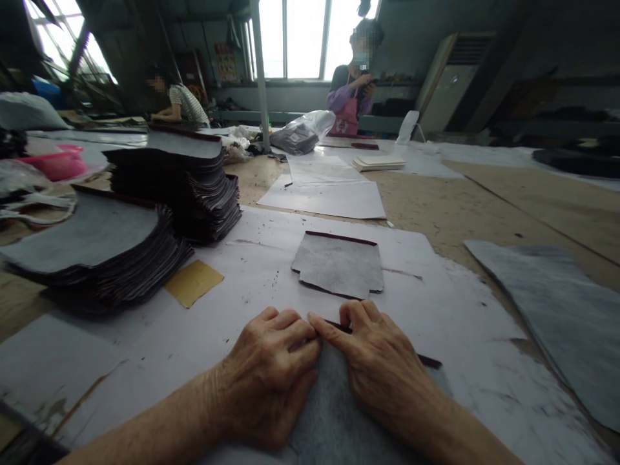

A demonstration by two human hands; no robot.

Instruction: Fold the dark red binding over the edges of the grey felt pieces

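Observation:
Both my hands rest on a grey cut piece (334,413) with a dark maroon edge, lying on white paper at the near edge of the table. My left hand (268,374) presses its fingertips on the piece's far edge. Touching it fingertip to fingertip, my right hand (382,361) pinches the same folded edge. A second grey piece (339,265) with a maroon top edge lies flat just beyond my hands.
Two tall stacks of cut pieces (184,174) (97,252) stand at the left, with a tan card (194,282) beside them. A large grey sheet (562,310) lies right. White paper (329,194) covers the table (484,206). Two people work at the far end.

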